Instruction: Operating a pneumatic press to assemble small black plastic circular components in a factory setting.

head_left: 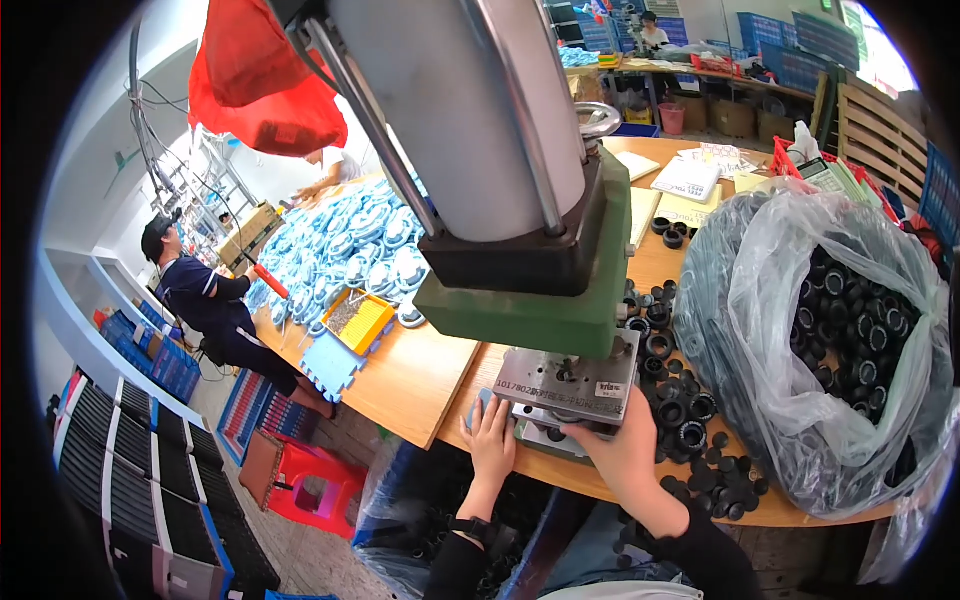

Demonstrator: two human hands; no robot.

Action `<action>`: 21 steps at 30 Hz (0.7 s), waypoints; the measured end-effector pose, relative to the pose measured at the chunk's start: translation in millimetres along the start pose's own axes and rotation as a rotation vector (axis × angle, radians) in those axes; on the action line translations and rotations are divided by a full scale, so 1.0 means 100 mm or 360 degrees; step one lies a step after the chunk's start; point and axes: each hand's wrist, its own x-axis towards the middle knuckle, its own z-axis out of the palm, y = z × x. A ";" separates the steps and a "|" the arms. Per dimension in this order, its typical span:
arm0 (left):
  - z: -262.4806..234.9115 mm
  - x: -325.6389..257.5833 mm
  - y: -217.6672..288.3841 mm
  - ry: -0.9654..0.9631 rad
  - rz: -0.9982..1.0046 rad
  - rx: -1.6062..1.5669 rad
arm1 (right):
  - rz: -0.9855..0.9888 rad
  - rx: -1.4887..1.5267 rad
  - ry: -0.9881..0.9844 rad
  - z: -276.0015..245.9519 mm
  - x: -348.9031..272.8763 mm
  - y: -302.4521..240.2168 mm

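In front of me stands a press with a grey cylinder (450, 120) and a green head (520, 312). Below the head is a steel die (565, 378), its upper plate over a lower one. My left hand (490, 442) rests at the die's left front, fingers stretched out beside a blue-grey piece (484, 398). My right hand (630, 455) is at the die's right front corner, thumb reaching toward the gap between the plates. Its other fingers are mostly hidden, and whether it holds anything does not show. Loose black ring-shaped parts (690, 436) lie right of it.
A clear plastic bag (720, 250) of black parts stands at the right. Black discs (725, 485) lie by the table edge. Left are heaped light-blue pieces (360, 235), a yellow tray (358, 320) and a red stool (315, 485). A co-worker (200, 290) stands far left.
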 end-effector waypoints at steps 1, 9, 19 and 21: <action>-0.01 0.03 0.00 -0.0001 -0.0013 -0.0007 | 0.0000 -0.0010 -0.0012 -0.12 -0.09 -0.14; -0.08 0.04 0.04 0.0016 -0.0052 -0.0033 | 0.0120 -0.0087 -0.0098 -0.55 -0.25 -0.29; -0.06 0.07 0.09 0.0041 -0.0030 -0.0024 | 0.0047 0.0512 -0.0083 0.25 0.23 -0.19; -0.08 0.05 0.07 0.0051 -0.0032 -0.0010 | 0.0079 0.0586 -0.0035 0.29 0.23 -0.19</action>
